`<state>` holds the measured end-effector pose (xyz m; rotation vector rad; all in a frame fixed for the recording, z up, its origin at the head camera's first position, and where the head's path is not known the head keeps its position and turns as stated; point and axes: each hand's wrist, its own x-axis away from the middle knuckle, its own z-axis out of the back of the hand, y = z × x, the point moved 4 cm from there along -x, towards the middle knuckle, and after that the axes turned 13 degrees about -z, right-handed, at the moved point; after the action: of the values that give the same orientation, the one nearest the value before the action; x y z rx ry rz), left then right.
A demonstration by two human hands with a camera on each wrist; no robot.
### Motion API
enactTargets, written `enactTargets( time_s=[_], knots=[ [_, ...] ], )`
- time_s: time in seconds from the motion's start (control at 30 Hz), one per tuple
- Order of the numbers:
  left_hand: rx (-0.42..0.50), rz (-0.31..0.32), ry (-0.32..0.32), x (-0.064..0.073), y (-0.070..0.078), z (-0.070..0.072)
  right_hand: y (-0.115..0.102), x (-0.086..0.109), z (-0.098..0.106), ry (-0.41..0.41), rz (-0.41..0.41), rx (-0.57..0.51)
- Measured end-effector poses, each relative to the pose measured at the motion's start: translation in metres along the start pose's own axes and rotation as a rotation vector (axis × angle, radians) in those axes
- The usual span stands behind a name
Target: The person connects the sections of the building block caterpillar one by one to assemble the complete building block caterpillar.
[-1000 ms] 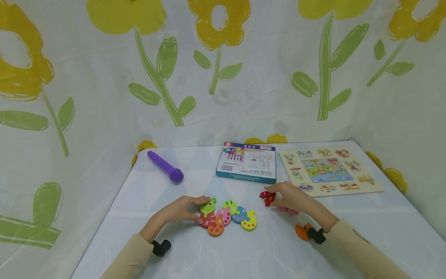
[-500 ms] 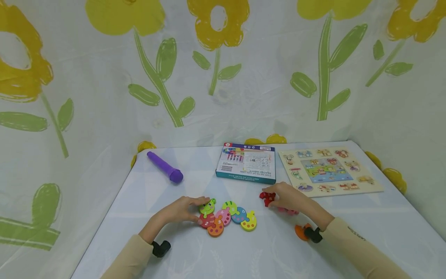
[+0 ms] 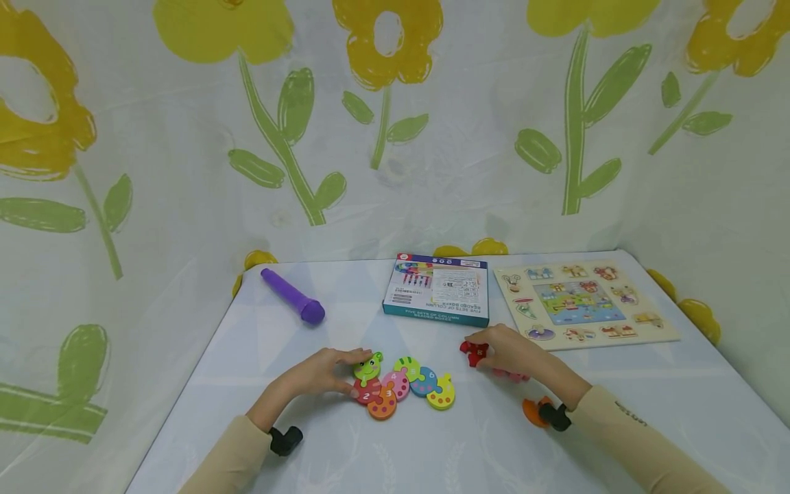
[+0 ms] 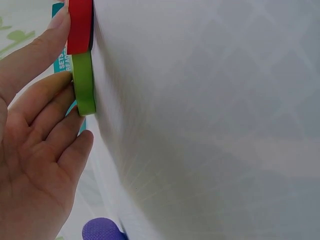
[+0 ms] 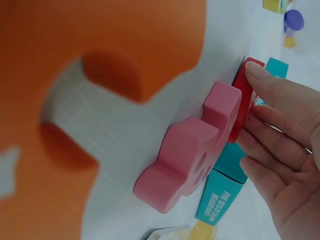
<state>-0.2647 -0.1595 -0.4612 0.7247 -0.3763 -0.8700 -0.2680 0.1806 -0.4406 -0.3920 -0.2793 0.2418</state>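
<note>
In the head view a row of joined caterpillar puzzle pieces lies on the white table: a green smiling head (image 3: 367, 369), a red piece marked 2 (image 3: 365, 392), then orange, pink, green, blue and yellow pieces. My left hand (image 3: 316, 372) holds the caterpillar's head end, its thumb (image 4: 47, 50) against the red piece and fingers at the green head (image 4: 84, 84). To the right, my right hand (image 3: 509, 350) pinches a separate red piece (image 3: 473, 353) marked 8 between thumb and fingers. Partly under that hand lies a pink piece (image 5: 187, 155); an orange piece (image 3: 533, 412) sits below the wrist.
Behind the hands lies a flat box (image 3: 435, 291) with a teal side. A wooden picture puzzle board (image 3: 644, 333) is at the back right. A purple toy microphone (image 3: 293, 296) rests at the back left. Flower-printed cloth (image 3: 457, 171) hangs behind the table.
Hardly anything differs. My right forearm has shifted very slightly left while the hand stays at the red piece; the left hand and the caterpillar stay in place.
</note>
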Motion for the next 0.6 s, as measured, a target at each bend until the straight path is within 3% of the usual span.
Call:
enactTargets(
  time_s=[0.6],
  knots=[
    [-0.001,0.003,0.009,-0.0001,-0.0007,-0.0009,-0.0045,0.0050,0.0063,-0.008,0.035,-0.017]
  ],
)
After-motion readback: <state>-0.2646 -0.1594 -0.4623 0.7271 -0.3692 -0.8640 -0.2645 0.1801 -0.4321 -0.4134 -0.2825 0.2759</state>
